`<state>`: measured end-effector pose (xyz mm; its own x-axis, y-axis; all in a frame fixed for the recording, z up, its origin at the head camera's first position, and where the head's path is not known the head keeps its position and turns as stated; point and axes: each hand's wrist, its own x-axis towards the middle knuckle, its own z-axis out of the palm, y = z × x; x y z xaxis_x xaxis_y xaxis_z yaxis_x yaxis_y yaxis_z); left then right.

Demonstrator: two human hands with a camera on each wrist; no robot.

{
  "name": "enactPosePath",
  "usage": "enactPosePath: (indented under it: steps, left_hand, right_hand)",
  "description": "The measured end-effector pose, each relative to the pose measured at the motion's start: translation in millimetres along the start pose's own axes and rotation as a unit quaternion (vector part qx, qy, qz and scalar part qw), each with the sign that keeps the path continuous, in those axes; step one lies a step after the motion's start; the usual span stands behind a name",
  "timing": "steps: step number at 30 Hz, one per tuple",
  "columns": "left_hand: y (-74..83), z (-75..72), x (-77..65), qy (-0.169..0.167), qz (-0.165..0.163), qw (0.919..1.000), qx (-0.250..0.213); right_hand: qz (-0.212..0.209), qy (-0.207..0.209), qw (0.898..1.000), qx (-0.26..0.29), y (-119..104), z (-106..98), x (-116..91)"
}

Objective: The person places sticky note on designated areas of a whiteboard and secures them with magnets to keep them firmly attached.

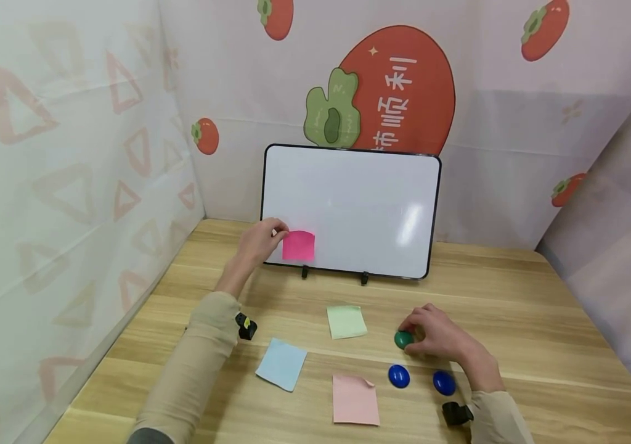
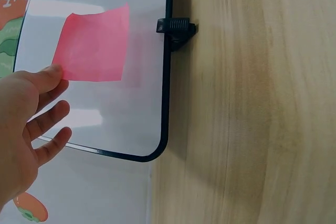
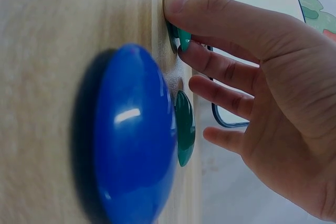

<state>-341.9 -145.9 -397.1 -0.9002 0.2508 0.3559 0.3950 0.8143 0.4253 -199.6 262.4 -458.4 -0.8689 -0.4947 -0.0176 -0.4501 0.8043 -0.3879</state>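
My left hand (image 1: pixel 262 239) pinches a bright pink sticky note (image 1: pixel 299 246) by one corner. The note is over the lower left of a whiteboard (image 1: pixel 349 203); in the left wrist view the sheet (image 2: pixel 94 45) bends slightly, with a pink reflection behind it. On the table, my right hand (image 1: pixel 442 333) holds a green round magnet (image 1: pixel 403 340) between thumb and fingers. A second green magnet (image 3: pixel 185 129) shows under that hand in the right wrist view; the hand hides it in the head view. Two blue magnets (image 1: pixel 398 376) lie nearer the front.
A pale green note (image 1: pixel 346 322), a light blue note (image 1: pixel 282 364) and a pale pink note (image 1: pixel 355 399) with a curled corner lie on the wooden table (image 1: pixel 487 283). Black clips (image 1: pixel 305 272) support the whiteboard's lower edge. Printed cloth walls (image 1: pixel 71 185) stand around the table.
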Motion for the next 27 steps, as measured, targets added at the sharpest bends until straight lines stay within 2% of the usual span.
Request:
enactPosePath:
  steps: [15,20,27]
  left_hand:
    - [-8.5,-5.5,19.9,0.017,0.006,0.9998,0.013]
    - [-10.1,-6.2,23.9,0.028,0.011,0.9993,0.021]
    - [-11.7,-5.4,27.1,0.026,0.007,0.9993,0.024]
  right_hand:
    - [-0.006,0.008,1.0,-0.001,0,3,0]
    - [-0.011,0.009,1.0,-0.006,-1,1,-1]
    - [-0.009,0.009,1.0,-0.006,-2,-1,0]
